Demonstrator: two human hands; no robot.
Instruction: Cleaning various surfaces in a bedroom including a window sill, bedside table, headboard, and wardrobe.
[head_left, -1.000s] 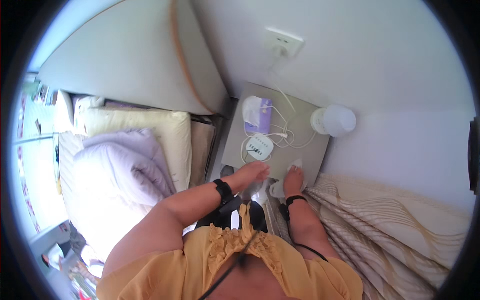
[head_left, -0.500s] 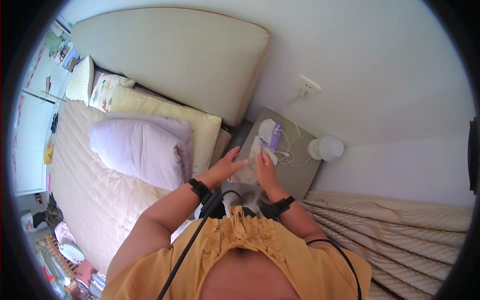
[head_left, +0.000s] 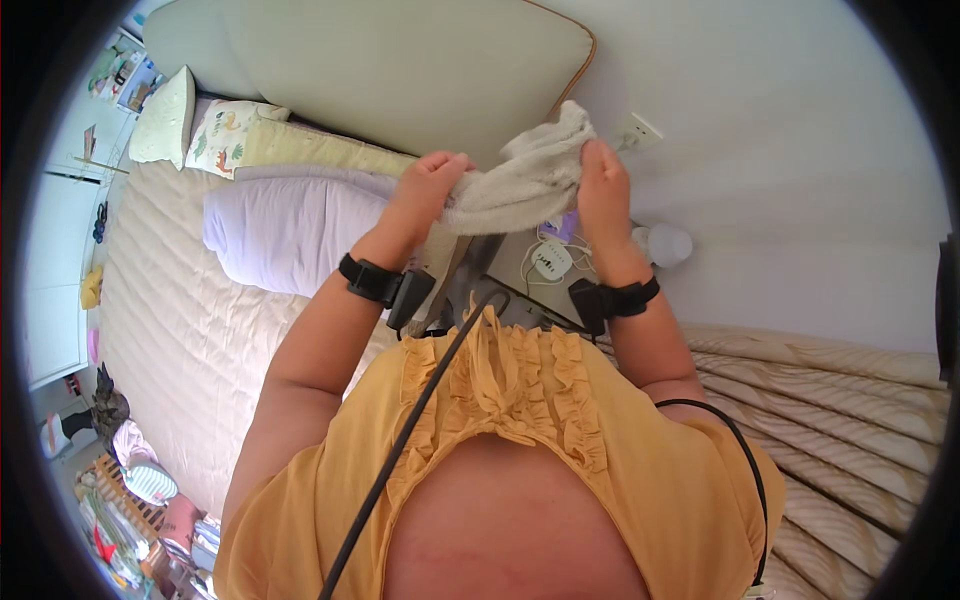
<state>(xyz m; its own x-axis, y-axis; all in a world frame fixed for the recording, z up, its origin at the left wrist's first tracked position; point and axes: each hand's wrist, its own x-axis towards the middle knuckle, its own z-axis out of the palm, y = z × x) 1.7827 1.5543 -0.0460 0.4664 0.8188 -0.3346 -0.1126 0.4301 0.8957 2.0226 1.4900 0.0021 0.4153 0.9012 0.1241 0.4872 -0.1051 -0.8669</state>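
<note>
A pale grey cloth (head_left: 520, 190), like a towel or rag, is stretched bunched up in the air between both my hands. My left hand (head_left: 432, 190) is closed on its left end. On the other side my right hand (head_left: 604, 190) grips it near its upper right part, with the fingertips partly hidden by the cloth. Below and behind the cloth stands a grey bedside table (head_left: 530, 295), part of its top covered from sight. A white round device (head_left: 551, 261) with cables and a purple tissue pack (head_left: 560, 226) lie on it.
A white rounded lamp-like object (head_left: 666, 245) stands beyond my right wrist. To the left is a bed (head_left: 180, 320) with a folded lilac quilt (head_left: 285, 225) and pillows (head_left: 165, 125). A wall socket (head_left: 642, 130) is ahead, and beige curtains (head_left: 830, 430) hang at right.
Both hands have risen up and forward from low by the bedside table and moved apart. The cloth, earlier bunched between them, is now lifted and spread between the two hands.
</note>
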